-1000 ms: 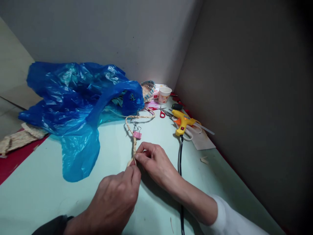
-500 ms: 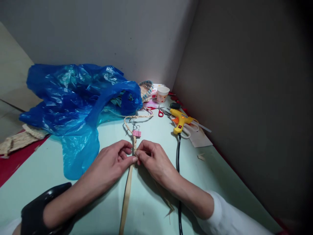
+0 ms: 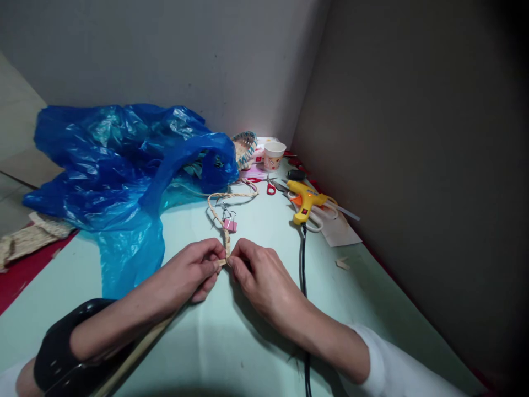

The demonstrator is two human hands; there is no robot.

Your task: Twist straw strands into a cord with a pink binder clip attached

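A thin braid of pale plant fibre [image 3: 227,239] runs away from me across the table, with a pink binder clip [image 3: 230,225] on it. My left hand [image 3: 200,270] pinches a flat straw strip [image 3: 142,350], which bends to the left at the braid's near end and trails under my left forearm. Close beside it, my right hand [image 3: 258,273] is closed, thumb and forefinger pinching the braid's working end. Most of the strand under my right palm is hidden.
A crumpled blue plastic bag [image 3: 132,176] covers the left back. A woven basket [image 3: 245,150], paper cup [image 3: 274,156] and red-handled scissors [image 3: 270,188] lie behind. At right is a yellow glue gun [image 3: 306,201] with its black cord [image 3: 304,264] running toward me.
My left hand has taken hold of the flat strip and swung it leftward from lying straight toward me. My right hand keeps its pinch at the braid's end.
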